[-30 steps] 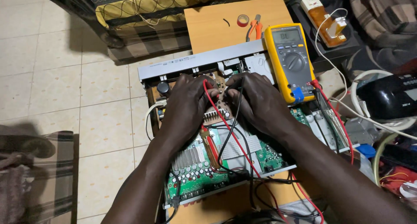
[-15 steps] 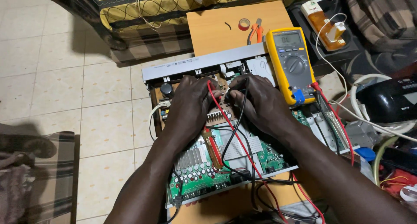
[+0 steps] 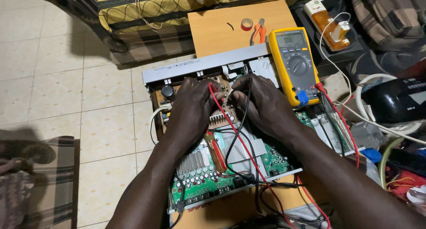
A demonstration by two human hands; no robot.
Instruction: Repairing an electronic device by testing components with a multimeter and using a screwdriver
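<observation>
- Head view: left hand (image 3: 193, 107) pinches the thin red probe lead (image 3: 226, 118), right hand (image 3: 262, 104) the black probe lead (image 3: 243, 118), both over the opened amplifier's green circuit board (image 3: 230, 167).
- Leads look light and floppy; best held by the stiff probe ends.
- Yellow handheld multimeter (image 3: 293, 65) sits beside the right hand.

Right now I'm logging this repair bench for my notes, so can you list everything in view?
Opened amplifier chassis: one, grey front panel, green circuit boards, centre.
Multimeter: one, yellow, on the chassis's right end.
Red test lead: one, running over the boards to the left hand.
Black test lead: one, running to the right hand.
Wooden board: one, tan, behind the chassis.
Tape roll: one, red, on the board.
Pliers: one, orange handles, beside the tape.
Cushion: one, yellow patterned, top.
Tiled floor: cream, left.
Left hand: on the boards, at the red lead.
Right hand: on the boards, at the black lead.
</observation>
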